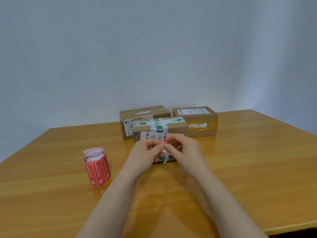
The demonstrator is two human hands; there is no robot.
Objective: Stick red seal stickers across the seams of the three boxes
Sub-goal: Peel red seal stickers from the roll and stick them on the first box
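Wooden bench (240, 160), glossy, against a plain pale wall. Both forearms reach forward; left hand (147, 152) and right hand (183, 150) meet fingertip to fingertip, each grip pinching a small red seal sticker (164, 142) with white backing, held just above the nearest cardboard box (159, 127). Sticker roll (97, 167) stands left, apart

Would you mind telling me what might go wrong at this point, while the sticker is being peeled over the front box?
1. The sticker, pinched between left hand and right hand, is small and its backing curls; it may fold onto itself.
2. The hands hide the front box seam, so placement could miss it.
3. The sticker roll stands on end and may tip if bumped.
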